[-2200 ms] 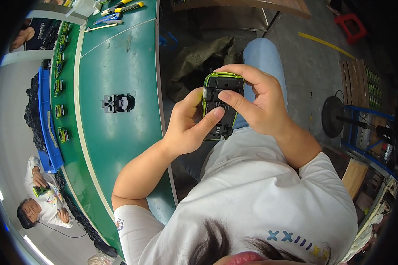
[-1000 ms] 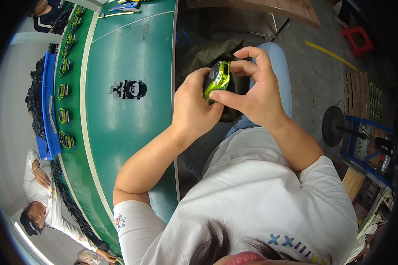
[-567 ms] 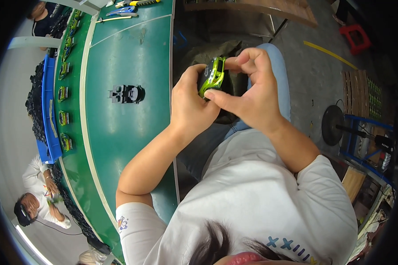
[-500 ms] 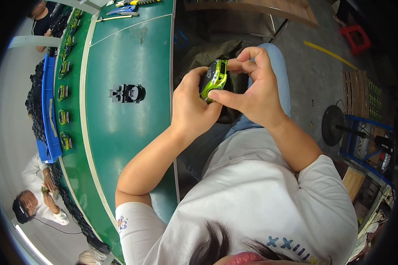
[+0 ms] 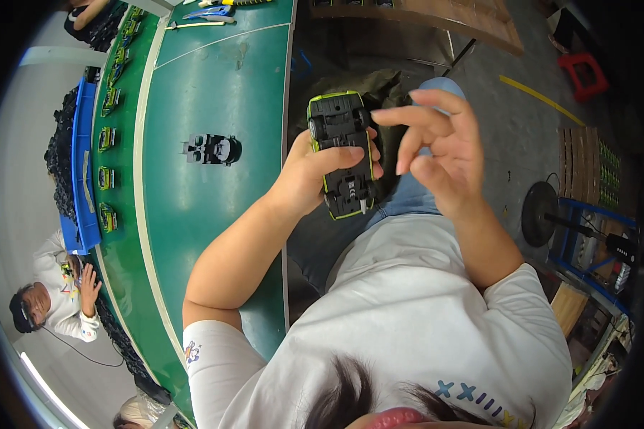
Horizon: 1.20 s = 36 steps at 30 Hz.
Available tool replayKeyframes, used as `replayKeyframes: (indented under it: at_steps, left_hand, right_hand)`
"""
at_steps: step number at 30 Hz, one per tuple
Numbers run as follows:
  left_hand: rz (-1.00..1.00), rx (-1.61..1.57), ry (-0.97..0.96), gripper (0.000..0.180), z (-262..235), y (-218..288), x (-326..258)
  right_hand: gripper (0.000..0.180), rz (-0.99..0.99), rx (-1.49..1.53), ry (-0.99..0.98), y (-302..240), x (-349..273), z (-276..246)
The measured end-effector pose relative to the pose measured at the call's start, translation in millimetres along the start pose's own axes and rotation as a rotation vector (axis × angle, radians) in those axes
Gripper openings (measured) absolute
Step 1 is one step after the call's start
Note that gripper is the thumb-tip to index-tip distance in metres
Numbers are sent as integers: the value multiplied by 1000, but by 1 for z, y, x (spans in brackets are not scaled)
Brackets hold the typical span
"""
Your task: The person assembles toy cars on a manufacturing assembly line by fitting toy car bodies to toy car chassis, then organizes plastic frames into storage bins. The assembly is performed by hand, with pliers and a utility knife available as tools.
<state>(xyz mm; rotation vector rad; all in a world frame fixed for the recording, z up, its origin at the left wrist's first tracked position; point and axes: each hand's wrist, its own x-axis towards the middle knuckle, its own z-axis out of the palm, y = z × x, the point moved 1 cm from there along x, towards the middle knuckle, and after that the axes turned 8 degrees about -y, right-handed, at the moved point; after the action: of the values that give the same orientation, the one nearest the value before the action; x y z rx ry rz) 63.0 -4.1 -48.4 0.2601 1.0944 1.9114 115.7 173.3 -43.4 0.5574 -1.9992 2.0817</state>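
Note:
My left hand is closed round a toy car, thumb across its black underside and fingers wrapped behind. The car's underside faces up, with black wheels at the corners and a bright green rim of body along its edge. Beside the car's far right wheel, my right hand is off it, fingers apart and partly curled, holding nothing. To the left, a black and grey plastic part with a round end lies on the green table.
Several green toy cars stand in a row on the green strip beyond the table, beside a blue tray. A blue cutter lies at the table's far end. A co-worker sits at the left; a fan stands at right.
The toy car has been turned over, from its green side showing to its black underside. My right hand has let go of it and moved right.

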Motion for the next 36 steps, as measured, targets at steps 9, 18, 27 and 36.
replayKeyframes:
  at_steps: [9, 18, 27, 36]
  left_hand:
    - [-21, -134, -97, 40, -8, -2, 1]
    - [-46, -64, -83, 42, -9, -1, 7]
    - [304, 1517, -34, 79, 10, -20, 2]
    - [-132, 398, 29, 39, 7, -12, 7]
  right_hand:
    - [81, 117, 114, -189, -6, -4, -13]
    - [55, 402, -54, 8, -1, -4, -27]
    - [43, 954, 552, -191, 17, -27, -10]
    - [40, 929, 323, -230, 9, -19, -28]
